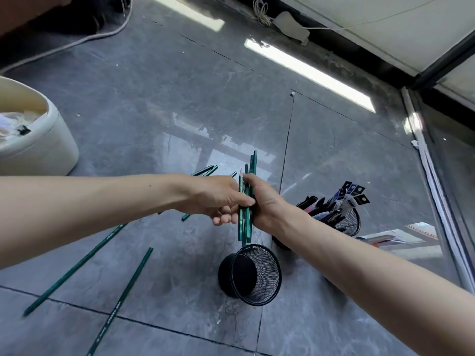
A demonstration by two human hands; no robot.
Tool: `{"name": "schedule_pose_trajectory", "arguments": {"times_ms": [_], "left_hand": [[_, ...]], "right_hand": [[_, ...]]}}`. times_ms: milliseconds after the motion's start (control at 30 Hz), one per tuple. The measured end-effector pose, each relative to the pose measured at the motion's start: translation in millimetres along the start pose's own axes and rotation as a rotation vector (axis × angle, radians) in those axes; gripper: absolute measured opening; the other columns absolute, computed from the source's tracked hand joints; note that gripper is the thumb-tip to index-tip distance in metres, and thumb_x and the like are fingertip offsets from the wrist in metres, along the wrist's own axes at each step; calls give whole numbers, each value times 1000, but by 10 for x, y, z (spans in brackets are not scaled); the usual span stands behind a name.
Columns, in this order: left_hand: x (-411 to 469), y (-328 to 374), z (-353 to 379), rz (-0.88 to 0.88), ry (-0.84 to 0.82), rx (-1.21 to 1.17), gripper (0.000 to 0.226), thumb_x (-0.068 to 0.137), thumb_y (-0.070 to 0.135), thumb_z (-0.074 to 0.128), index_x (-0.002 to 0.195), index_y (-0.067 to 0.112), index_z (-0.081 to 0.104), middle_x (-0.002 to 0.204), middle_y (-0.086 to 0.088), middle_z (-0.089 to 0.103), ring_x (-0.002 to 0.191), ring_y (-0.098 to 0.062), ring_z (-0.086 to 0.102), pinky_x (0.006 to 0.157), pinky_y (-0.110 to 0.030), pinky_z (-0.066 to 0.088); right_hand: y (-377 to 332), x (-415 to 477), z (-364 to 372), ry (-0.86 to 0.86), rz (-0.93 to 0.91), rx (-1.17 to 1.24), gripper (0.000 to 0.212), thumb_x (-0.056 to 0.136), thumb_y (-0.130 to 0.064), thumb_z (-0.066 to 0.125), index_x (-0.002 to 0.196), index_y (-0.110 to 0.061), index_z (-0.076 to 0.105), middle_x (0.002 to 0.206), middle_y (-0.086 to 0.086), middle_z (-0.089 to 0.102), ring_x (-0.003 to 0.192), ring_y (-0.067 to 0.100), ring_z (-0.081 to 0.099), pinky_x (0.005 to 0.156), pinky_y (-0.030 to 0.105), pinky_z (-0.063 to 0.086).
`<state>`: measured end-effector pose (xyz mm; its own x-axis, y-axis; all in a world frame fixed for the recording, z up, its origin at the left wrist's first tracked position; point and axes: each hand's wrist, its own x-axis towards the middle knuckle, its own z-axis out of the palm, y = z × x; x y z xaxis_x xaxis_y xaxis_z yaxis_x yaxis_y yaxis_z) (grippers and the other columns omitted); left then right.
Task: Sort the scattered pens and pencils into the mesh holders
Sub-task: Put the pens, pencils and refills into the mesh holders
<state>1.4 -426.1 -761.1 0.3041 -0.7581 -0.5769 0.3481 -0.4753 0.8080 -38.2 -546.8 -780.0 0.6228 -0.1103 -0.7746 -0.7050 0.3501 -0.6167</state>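
My right hand (267,201) grips a bundle of green pencils (246,222), held upright above an empty black mesh holder (267,273) on the grey floor. My left hand (218,199) meets the bundle from the left, its thumb and fingers pinching the pencils. A second mesh holder (350,222) to the right is full of dark pens and tagged packets. Two loose green pencils lie at lower left, one long (74,268) and one nearer (123,296). More green pencils (205,170) show behind my left hand, partly hidden.
A cream round bin (46,140) with crumpled paper stands at the left. A glass wall with a metal frame (437,201) runs along the right. A white cable (77,42) lies at the back left. Papers (385,240) lie by the full holder.
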Motion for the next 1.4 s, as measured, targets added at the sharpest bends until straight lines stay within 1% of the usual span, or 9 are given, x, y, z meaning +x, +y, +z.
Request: {"name": "schedule_pose_trajectory", "arguments": {"times_ms": [100, 233, 467, 633, 700, 767, 900, 1167, 1400], "left_hand": [[-31, 0, -66, 46, 94, -120, 35, 98, 31, 48, 73, 6, 56, 47, 0, 52, 34, -6, 42, 33, -15, 33], [-49, 22, -169, 18, 177, -79, 38, 95, 38, 50, 70, 11, 49, 39, 3, 44, 29, -5, 30, 32, -13, 22], [96, -13, -123, -89, 212, 218, 45, 89, 46, 58, 64, 9, 51, 35, 4, 44, 28, -7, 33, 34, -12, 25], [165, -14, -333, -18, 436, 261, 48, 87, 47, 60, 58, 9, 55, 35, 3, 45, 27, -9, 31, 35, -13, 25], [183, -91, -512, 0, 667, 527, 43, 87, 43, 59, 60, 11, 51, 50, -9, 56, 40, -14, 41, 44, -21, 29], [187, -237, -637, -97, 755, 838, 32, 87, 42, 58, 86, 10, 53, 94, -20, 61, 74, -27, 55, 61, -29, 35], [241, -583, -700, -326, 658, 1028, 54, 86, 45, 62, 116, 5, 42, 126, -18, 40, 107, -38, 53, 76, -38, 37], [314, -654, -777, -228, 521, 1093, 25, 84, 22, 60, 90, 10, 39, 106, -18, 57, 83, -32, 49, 65, -31, 37], [327, -598, -840, -281, 477, 1087, 31, 87, 21, 58, 108, 3, 44, 109, -19, 56, 98, -35, 56, 68, -29, 38]], "right_hand": [[6, 4, -37, 11, -47, 39, 27, 99, -21, 39, 78, -7, 47, 43, 5, 50, 42, 19, 49, 45, 28, 44], [-13, -56, -96, -149, 36, 58, 33, 103, -18, 29, 118, 3, 50, 72, 21, 70, 62, 28, 71, 56, 32, 59], [7, -32, -44, -253, 93, 65, 41, 102, -40, 29, 102, -8, 55, 72, 15, 69, 61, 25, 69, 59, 36, 59], [16, 0, -37, -166, 9, 37, 27, 101, -28, 42, 89, -10, 58, 65, 6, 68, 54, 14, 66, 49, 22, 54], [14, 48, -75, -73, 11, 99, 25, 100, -28, 43, 85, -11, 52, 52, 5, 57, 35, 9, 47, 36, 16, 40], [9, 103, -129, -23, 12, 112, 23, 98, -31, 48, 84, -13, 48, 46, 2, 47, 29, 6, 29, 29, 15, 26], [30, 156, -188, 25, 29, 99, 21, 93, -30, 57, 88, -12, 48, 46, 1, 43, 28, 5, 23, 28, 15, 21], [92, 229, -210, 46, 57, 110, 20, 92, -28, 59, 91, -10, 51, 47, 2, 43, 30, 5, 25, 29, 15, 23], [93, 250, -194, 41, 41, 98, 26, 90, -35, 60, 94, -11, 53, 49, 2, 47, 31, 6, 30, 29, 16, 25]]}}
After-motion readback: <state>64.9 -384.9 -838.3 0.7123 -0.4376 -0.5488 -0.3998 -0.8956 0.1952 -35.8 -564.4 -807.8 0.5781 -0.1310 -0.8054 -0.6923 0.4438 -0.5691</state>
